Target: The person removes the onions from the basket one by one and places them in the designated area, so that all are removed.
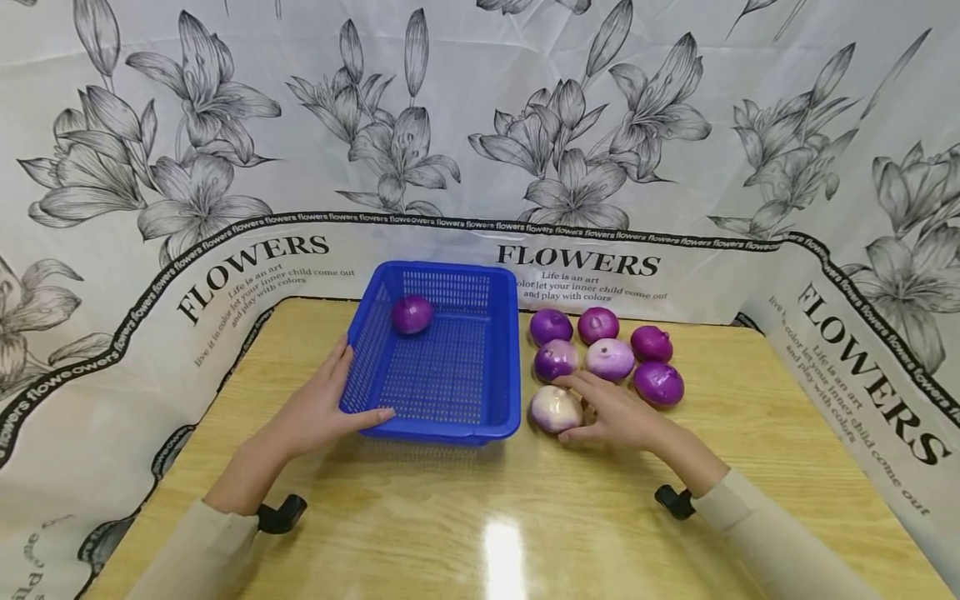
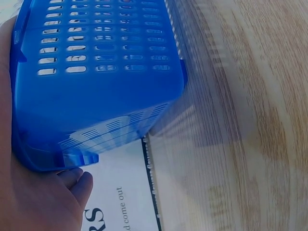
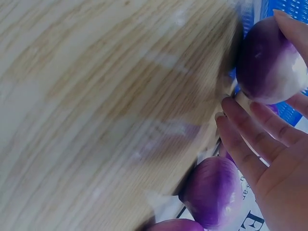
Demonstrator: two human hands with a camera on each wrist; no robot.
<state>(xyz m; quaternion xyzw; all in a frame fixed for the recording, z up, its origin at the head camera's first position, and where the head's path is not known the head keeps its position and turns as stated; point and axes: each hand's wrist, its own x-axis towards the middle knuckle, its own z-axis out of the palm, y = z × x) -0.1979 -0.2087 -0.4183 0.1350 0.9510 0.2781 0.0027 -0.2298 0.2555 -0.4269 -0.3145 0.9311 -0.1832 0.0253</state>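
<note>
A blue plastic basket [image 1: 501,367] with slotted sides stands on the table, one purple onion [image 1: 412,315] inside near its back left. My left hand [image 1: 324,408] grips its front left corner, thumb on the front rim and fingers along the left side; the left wrist view shows fingertips [image 2: 83,185] bent at the rim. To the basket's right lies a white-and-purple onion [image 1: 556,409]. My right hand [image 1: 617,410] is spread around that onion's right side, its thumb overlapping the onion in the right wrist view and the other fingers [image 3: 252,130] mostly straight.
Beyond my right hand sit several more onions: a pale purple onion [image 1: 610,359], a dark purple onion [image 1: 658,384] and others close together. A flower-printed cloth [image 1: 420,192] rises behind the wooden table [image 1: 420,533] and along both sides.
</note>
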